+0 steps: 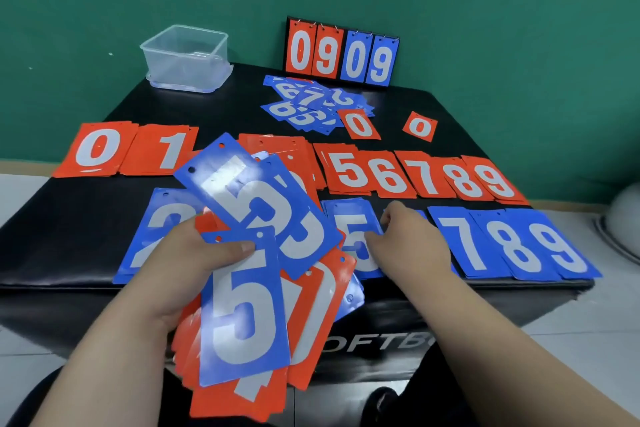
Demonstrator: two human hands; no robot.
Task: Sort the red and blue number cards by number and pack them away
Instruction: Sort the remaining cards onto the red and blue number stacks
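Here, above black table (79, 229), left hand (187, 267) grips cards (242, 319); right hand (410, 243) pinches blue 5 (351, 224).

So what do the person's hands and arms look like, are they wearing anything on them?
The left hand and right hand are bare: no gloves, rings, watch or bracelet show. Both forearms are bare too, with no sleeve in view down to the picture's edge.

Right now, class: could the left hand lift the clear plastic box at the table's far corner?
Probably not yet. The left hand is full, gripping a fan of cards; the clear box stands beyond the red 0 pile.
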